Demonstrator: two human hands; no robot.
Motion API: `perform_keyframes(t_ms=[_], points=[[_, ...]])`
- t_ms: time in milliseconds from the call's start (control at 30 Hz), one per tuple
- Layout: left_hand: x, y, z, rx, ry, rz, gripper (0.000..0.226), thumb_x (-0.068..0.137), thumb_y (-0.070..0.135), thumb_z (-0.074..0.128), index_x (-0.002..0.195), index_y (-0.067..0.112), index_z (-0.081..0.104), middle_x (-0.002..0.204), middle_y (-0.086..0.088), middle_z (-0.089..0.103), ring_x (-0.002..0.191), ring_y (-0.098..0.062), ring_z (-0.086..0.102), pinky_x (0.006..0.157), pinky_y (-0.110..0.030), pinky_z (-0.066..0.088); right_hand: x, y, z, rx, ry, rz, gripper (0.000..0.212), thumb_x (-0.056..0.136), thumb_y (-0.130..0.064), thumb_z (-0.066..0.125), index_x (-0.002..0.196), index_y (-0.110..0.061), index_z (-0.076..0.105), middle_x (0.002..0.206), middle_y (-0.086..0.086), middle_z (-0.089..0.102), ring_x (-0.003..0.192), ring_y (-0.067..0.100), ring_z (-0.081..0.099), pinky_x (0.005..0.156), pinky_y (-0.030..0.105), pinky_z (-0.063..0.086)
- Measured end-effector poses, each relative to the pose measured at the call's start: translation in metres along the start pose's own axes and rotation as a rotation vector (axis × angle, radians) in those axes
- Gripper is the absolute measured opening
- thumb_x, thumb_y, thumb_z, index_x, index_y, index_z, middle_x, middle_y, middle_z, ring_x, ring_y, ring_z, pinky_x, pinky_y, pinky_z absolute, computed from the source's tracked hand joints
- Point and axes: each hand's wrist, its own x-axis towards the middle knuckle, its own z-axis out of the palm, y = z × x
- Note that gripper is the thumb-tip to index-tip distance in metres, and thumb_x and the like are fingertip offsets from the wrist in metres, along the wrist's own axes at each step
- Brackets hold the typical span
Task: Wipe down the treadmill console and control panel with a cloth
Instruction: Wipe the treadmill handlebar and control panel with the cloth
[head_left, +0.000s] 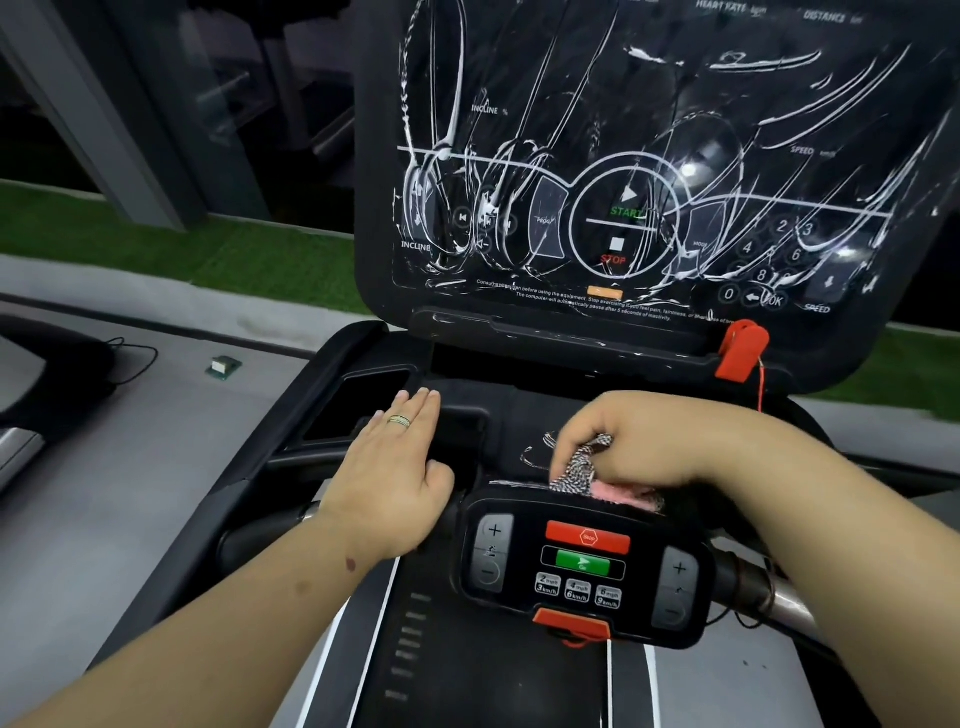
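The black treadmill console (623, 156) fills the upper middle, its screen covered in white smeared streaks. Below it sits a small control panel (582, 566) with red stop and green go buttons. My right hand (623, 441) grips a bunched black-and-white and pink cloth (582, 467) just behind the panel's top edge, on the dark tray surface. My left hand (395, 457), wearing a ring, rests flat with straight fingers on the tray left of the panel.
A red safety clip (740, 349) with a cord hangs at the console's lower right. The running belt (467, 675) lies below. A neighbouring machine (47, 374) with a cable stands at left; a small box (224, 366) lies on the grey floor. Green turf runs behind.
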Motion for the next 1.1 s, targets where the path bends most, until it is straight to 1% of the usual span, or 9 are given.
perform_keyframes(t_ms=[300,500,600,667,733,800,933,1033,1100], points=[[0.0,-0.002,0.001,0.009,-0.003,0.008,0.082,0.085,0.033,0.024,0.164,0.016,0.012,0.171,0.002,0.01,0.157,-0.01,-0.003,0.127,-0.028,-0.001,0.022,-0.02,0.017,-0.004,0.059,-0.067,0.057,0.082,0.005,0.046,0.09,-0.042,0.076,0.083,-0.008,0.076,0.057,0.013,0.064,0.057,0.028,0.055],[0.001,-0.003,0.001,0.002,-0.014,-0.001,0.083,0.084,0.033,0.023,0.164,0.018,0.01,0.171,0.005,0.008,0.156,-0.007,-0.005,0.127,-0.027,-0.002,0.004,0.001,0.002,-0.004,0.048,-0.004,0.053,0.086,0.006,0.047,0.089,-0.038,0.077,0.051,-0.007,0.064,0.045,0.015,0.05,0.047,0.023,0.044],[0.001,-0.002,0.0,-0.001,-0.015,0.001,0.082,0.085,0.033,0.024,0.164,0.018,0.01,0.171,0.005,0.009,0.156,-0.007,-0.004,0.127,-0.028,-0.002,0.018,-0.018,0.016,-0.006,0.075,-0.024,0.054,0.082,0.006,0.046,0.086,-0.038,0.077,0.07,0.002,0.074,0.052,0.022,0.06,0.053,0.032,0.055],[0.0,-0.001,0.0,0.005,-0.012,-0.001,0.082,0.085,0.033,0.023,0.164,0.018,0.01,0.171,0.004,0.009,0.156,-0.007,-0.004,0.127,-0.027,-0.002,0.028,-0.027,0.025,-0.048,0.139,-0.082,0.051,0.079,0.003,0.054,0.084,-0.042,0.077,0.085,-0.001,0.074,0.066,0.02,0.071,0.068,0.037,0.062],[-0.001,-0.001,-0.001,0.008,-0.011,-0.004,0.082,0.085,0.034,0.023,0.164,0.018,0.01,0.171,0.004,0.009,0.156,-0.007,-0.005,0.127,-0.027,-0.002,0.029,-0.028,0.027,-0.084,0.172,-0.105,0.048,0.081,0.0,0.058,0.084,-0.045,0.076,0.093,-0.005,0.068,0.078,0.017,0.073,0.076,0.042,0.061],[-0.001,-0.001,0.0,0.004,-0.015,-0.003,0.082,0.085,0.033,0.023,0.164,0.018,0.01,0.171,0.004,0.008,0.156,-0.006,-0.005,0.127,-0.028,-0.002,0.021,-0.019,0.021,-0.086,0.151,-0.098,0.05,0.082,-0.002,0.055,0.085,-0.048,0.075,0.095,-0.006,0.07,0.077,0.017,0.072,0.074,0.041,0.061],[-0.001,-0.001,-0.001,-0.009,-0.022,-0.003,0.076,0.093,0.027,0.031,0.164,0.017,0.009,0.171,0.004,0.007,0.156,-0.007,-0.005,0.128,-0.029,-0.002,0.0,-0.002,0.006,-0.036,0.055,-0.047,0.053,0.084,0.004,0.048,0.088,-0.04,0.077,0.072,-0.009,0.073,0.048,0.01,0.058,0.051,0.024,0.049],[-0.001,-0.001,-0.001,-0.006,-0.028,-0.006,0.076,0.093,0.027,0.031,0.164,0.018,0.008,0.171,0.005,0.007,0.156,-0.007,-0.005,0.128,-0.029,-0.001,0.003,-0.002,0.002,0.095,0.111,-0.119,0.048,0.083,0.008,0.047,0.092,-0.029,0.077,0.053,-0.001,0.064,0.044,0.015,0.053,0.053,0.025,0.042],[0.0,-0.001,-0.001,-0.007,-0.026,-0.007,0.08,0.087,0.032,0.026,0.164,0.018,0.01,0.171,0.005,0.009,0.156,-0.008,-0.004,0.128,-0.03,-0.001,0.01,-0.009,0.008,0.313,0.197,-0.187,0.032,0.088,0.004,0.052,0.093,-0.021,0.072,0.056,0.009,0.064,0.049,0.022,0.055,0.058,0.029,0.041]])
